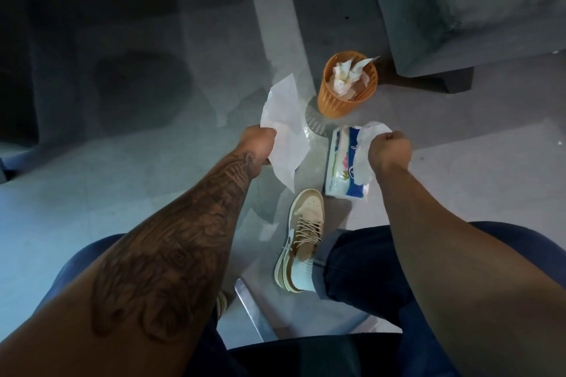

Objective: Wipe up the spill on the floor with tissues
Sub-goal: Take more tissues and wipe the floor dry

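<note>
Left hand clenched on a large, creased white tissue; right hand pinching a crumpled tissue sheet above the tissue pack; wet sheen on floor

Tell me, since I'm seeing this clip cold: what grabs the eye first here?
The orange basket, upright on the floor at centre and stuffed with crumpled tissues, stands out most. Just below it, the left hand holds up a white tissue sheet, while the right hand pulls another from the tissue pack lying beside a tan sneaker.
</note>
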Motion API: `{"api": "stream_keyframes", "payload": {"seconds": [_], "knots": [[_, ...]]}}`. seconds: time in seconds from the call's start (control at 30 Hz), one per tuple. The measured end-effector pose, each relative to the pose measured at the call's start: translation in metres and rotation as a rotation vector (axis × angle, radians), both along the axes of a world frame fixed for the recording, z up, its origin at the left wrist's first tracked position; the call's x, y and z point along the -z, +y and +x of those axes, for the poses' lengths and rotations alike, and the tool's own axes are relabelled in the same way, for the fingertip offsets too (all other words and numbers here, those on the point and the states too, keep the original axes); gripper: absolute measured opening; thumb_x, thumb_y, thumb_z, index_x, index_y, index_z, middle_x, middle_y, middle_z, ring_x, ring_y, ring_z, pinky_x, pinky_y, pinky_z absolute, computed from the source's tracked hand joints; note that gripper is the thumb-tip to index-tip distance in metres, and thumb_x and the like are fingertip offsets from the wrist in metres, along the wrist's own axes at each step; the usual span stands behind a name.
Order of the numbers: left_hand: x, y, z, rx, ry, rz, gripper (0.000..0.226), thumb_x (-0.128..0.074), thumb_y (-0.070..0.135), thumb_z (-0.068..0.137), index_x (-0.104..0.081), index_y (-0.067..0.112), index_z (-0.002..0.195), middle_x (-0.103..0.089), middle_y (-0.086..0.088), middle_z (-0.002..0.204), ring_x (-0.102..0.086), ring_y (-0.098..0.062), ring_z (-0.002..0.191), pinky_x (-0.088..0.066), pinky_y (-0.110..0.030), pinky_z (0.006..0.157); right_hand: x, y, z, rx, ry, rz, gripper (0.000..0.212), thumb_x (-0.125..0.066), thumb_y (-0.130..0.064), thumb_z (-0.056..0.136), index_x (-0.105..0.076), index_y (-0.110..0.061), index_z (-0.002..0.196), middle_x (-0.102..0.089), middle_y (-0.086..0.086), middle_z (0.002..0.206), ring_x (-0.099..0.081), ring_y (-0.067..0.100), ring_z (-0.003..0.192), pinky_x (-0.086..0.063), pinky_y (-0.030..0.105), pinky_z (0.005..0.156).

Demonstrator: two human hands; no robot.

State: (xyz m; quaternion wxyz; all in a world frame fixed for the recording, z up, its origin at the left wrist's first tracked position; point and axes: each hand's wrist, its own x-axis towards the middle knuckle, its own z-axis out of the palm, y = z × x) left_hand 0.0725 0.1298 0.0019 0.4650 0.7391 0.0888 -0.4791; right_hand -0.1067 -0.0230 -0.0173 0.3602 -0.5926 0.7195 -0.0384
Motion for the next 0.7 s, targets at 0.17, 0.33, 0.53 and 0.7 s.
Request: {"api": "stream_keyframes", "payload": {"seconds": [0.17,0.33,0.53,0.7], "knots": [[-0.003,0.002,0.000,0.012,0.019,0.000,0.021,-0.048,0.007,0.095,-0.058,0.013,0.078,-0.062,-0.004,0.079,-0.062,-0.023,0.072,-0.056,-0.041,0.073,-0.011,0.002,0.005,0.122,-0.154,-0.086,0.028,-0.044,-0.012,0.100,-0.061,0.001,0.117,-0.065,0.020,0.115,-0.062,0.033,0.106,-0.041,0.014,0.066],[-0.004,0.005,0.003,0.035,0.019,0.028,0.014,-0.048,0.010,0.093,-0.061,0.006,0.096,-0.063,-0.009,0.089,-0.062,-0.025,0.074,-0.055,-0.034,0.061,-0.032,0.006,0.015,0.035,-0.298,-0.304,0.026,-0.049,-0.006,0.094,-0.058,-0.012,0.117,-0.058,0.003,0.110,-0.060,0.018,0.099,-0.039,0.005,0.067],[-0.012,0.005,0.006,0.035,0.087,-0.009,0.031,-0.049,0.014,0.091,-0.060,0.001,0.116,-0.065,-0.021,0.115,-0.065,-0.035,0.092,-0.057,-0.040,0.066,-0.053,0.052,0.056,-0.323,-0.599,-0.239,0.059,-0.061,-0.004,0.088,-0.044,-0.025,0.141,-0.056,-0.005,0.123,-0.060,0.008,0.099,-0.053,0.014,0.075],[-0.015,0.009,0.009,-0.029,0.147,-0.128,0.037,-0.043,0.020,0.094,-0.063,0.004,0.121,-0.070,-0.020,0.113,-0.067,-0.040,0.104,-0.058,-0.049,0.078,-0.038,0.100,0.078,-0.640,-0.520,-0.106,0.036,-0.060,-0.010,0.087,-0.066,-0.017,0.122,-0.066,-0.005,0.117,-0.058,0.008,0.104,-0.046,0.023,0.093]]}}
